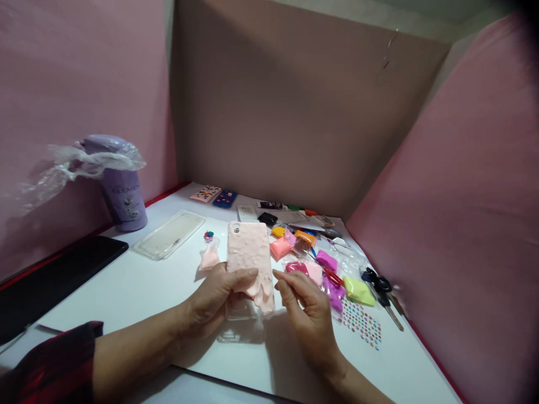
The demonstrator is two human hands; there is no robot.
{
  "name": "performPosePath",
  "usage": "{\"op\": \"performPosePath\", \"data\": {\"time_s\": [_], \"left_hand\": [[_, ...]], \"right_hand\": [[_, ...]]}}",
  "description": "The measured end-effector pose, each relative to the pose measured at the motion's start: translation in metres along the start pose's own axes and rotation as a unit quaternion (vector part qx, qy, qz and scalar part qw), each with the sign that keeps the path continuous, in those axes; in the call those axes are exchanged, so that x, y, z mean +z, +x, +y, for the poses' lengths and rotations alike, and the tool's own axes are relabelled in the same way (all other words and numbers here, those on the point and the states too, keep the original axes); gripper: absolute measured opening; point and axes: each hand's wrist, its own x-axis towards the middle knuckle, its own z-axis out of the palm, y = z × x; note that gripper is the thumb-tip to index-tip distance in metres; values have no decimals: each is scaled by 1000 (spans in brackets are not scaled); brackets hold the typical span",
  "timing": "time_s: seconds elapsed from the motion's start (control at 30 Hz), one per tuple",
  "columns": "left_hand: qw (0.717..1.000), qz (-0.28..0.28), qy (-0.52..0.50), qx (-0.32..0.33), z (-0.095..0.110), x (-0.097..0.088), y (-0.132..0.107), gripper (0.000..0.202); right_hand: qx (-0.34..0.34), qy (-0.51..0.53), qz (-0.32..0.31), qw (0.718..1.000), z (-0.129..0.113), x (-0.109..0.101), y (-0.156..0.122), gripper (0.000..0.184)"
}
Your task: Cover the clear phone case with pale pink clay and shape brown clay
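My left hand (pixel 219 294) grips a clear phone case (pixel 240 311) from its left side, thumb across the front. Pale pink clay (pixel 248 247) coats most of the case's back in a bumpy layer and ends in ragged drips near the lower part. The camera cutout at the top left is uncovered. At the case's right edge is my right hand (pixel 305 308), fingers curled with thumb and index close together; whether anything is between them is too small to make out. An opened packet of pale pink clay (pixel 209 258) lies behind my left hand.
Several coloured clay packets (pixel 332 264), a sheet of gem stickers (pixel 361 324) and scissors (pixel 385 294) lie on the right. On the left are a clear plastic box lid (pixel 168 235), a purple tumbler (pixel 124 191) and a black slab (pixel 63 280). Decorated cases (pixel 225 198) lie at the back.
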Motion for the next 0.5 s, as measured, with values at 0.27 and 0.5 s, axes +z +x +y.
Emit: {"op": "performPosePath", "data": {"time_s": [0.27,0.5], "left_hand": [[1000,-8,-9,19,1,0,0,14],[1000,11,-6,18,4,1,-1,22]], "right_hand": [[-81,-42,-49,995,-9,1,-2,33],[-87,-25,-46,995,-9,-2,-1,31]]}}
